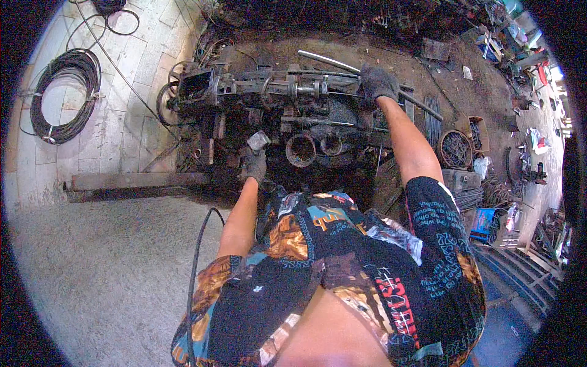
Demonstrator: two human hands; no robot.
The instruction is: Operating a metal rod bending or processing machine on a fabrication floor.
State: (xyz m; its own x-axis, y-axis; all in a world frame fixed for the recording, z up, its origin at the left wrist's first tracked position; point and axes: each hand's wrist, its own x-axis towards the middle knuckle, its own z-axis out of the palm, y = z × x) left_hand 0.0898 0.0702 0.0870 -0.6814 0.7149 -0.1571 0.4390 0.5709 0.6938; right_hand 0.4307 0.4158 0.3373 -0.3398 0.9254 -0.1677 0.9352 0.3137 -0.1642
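Note:
A dark, greasy machine (281,92) with a long horizontal shaft lies across the space in front of me. My right hand (377,84), in a dark glove, is closed around a metal bar (329,61) at the machine's right end. A darker length of bar (422,105) sticks out on the other side of that hand. My left hand (253,165), also gloved, is at the machine's near side, its fingers curled at a pale grey block-like piece (258,141). To the right of it, a round open pipe end (301,150) faces up.
Coiled black cable (66,96) lies on pale tiles at the left. A long metal beam (134,180) runs along the floor. Toward the right stand a round basket of metal pieces (454,148), a cardboard box (479,133) and a blue container (483,224).

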